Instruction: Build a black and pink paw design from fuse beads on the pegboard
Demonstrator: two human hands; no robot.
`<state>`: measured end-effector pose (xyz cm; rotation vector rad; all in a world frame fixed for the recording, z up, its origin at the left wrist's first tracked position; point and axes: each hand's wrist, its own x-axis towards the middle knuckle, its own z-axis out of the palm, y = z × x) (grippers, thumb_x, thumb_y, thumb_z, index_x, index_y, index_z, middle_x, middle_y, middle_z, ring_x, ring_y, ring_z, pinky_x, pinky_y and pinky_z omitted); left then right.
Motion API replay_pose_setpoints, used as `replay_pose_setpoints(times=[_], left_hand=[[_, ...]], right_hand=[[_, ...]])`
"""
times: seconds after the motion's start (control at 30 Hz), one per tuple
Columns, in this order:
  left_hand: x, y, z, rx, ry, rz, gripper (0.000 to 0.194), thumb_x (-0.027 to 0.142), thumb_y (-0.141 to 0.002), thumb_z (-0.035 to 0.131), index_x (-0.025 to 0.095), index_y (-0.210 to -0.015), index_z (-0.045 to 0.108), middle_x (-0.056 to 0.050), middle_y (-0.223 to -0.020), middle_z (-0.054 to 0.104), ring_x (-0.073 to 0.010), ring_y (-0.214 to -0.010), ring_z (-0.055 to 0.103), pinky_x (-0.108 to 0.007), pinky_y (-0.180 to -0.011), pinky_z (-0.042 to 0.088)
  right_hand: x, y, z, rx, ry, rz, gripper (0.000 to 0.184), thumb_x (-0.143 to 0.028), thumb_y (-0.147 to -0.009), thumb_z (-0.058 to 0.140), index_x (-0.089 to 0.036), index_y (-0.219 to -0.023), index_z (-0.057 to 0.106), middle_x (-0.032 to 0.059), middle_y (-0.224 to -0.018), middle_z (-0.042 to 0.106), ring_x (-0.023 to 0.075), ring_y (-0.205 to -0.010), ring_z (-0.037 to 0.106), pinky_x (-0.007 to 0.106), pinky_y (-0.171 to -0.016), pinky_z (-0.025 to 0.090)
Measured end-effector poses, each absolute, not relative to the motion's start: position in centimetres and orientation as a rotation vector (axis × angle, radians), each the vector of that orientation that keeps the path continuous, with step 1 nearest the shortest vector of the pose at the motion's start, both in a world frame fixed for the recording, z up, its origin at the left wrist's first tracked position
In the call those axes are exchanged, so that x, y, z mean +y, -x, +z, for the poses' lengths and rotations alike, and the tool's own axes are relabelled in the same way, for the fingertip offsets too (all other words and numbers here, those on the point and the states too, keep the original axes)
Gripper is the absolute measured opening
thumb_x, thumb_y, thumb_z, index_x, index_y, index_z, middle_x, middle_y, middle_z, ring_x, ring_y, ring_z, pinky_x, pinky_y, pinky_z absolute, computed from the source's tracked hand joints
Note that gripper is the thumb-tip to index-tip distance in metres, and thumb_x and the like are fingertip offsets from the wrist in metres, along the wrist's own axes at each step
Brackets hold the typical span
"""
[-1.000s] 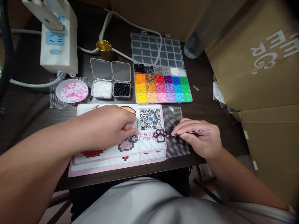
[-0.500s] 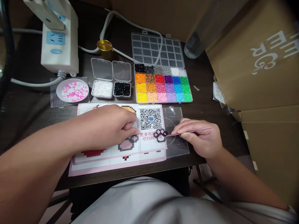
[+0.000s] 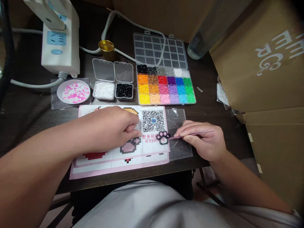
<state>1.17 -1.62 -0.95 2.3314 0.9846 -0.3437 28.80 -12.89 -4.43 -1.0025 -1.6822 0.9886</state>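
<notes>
My left hand (image 3: 118, 129) rests on the printed pattern sheet (image 3: 97, 163), fingers curled and thumb tip near the left side of the clear pegboard (image 3: 182, 148). Whatever may lie inside those curled fingers is hidden. My right hand (image 3: 204, 139) is closed round pink tweezers (image 3: 201, 132), and their tips point left at the paw-shaped bead piece (image 3: 162, 134). That piece has a black outline, pink toe pads and a pale centre; it sits on the pegboard, which overlaps the sheet's right part. Whether the tips hold a bead is too small to tell.
Behind the sheet stand a multicoloured bead box (image 3: 166, 90), a box of white beads (image 3: 104, 91), one of black beads (image 3: 123, 91) and a dish (image 3: 60, 95) of pink and white beads. A gold cup (image 3: 106, 50), power strip (image 3: 59, 53) and cardboard (image 3: 268, 117) surround them.
</notes>
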Motion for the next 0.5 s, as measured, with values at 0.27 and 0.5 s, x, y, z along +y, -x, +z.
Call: replay_pose_setpoints(times=[0.27,0.5], left_hand=[[-1.66,-1.11,-1.15,0.979,-2.332,-0.307,0.042,0.045,-0.085,0.063,0.024,-0.054,0.044,0.0,-0.051,0.054,-0.0127,-0.041,0.039,-0.031,-0.041,0.026],[-1.59,-1.01,-1.21,0.949,-2.309,-0.241,0.042,0.043,-0.084,0.065,0.024,-0.053,0.043,0.001,-0.048,0.05,-0.0119,-0.039,0.036,-0.03,-0.039,0.024]], right_hand=[[-12.83,-28.71,-4.34,-1.68,1.013,0.986,0.028,-0.001,-0.089,0.068,-0.023,-0.099,0.082,0.0055,-0.09,0.083,0.02,-0.081,0.076,0.037,-0.077,0.06],[-12.85,-28.68,-4.3,-1.688,1.027,0.974,0.025,-0.004,-0.089,0.069,-0.023,-0.099,0.083,0.0057,-0.089,0.083,0.0207,-0.08,0.077,0.037,-0.076,0.061]])
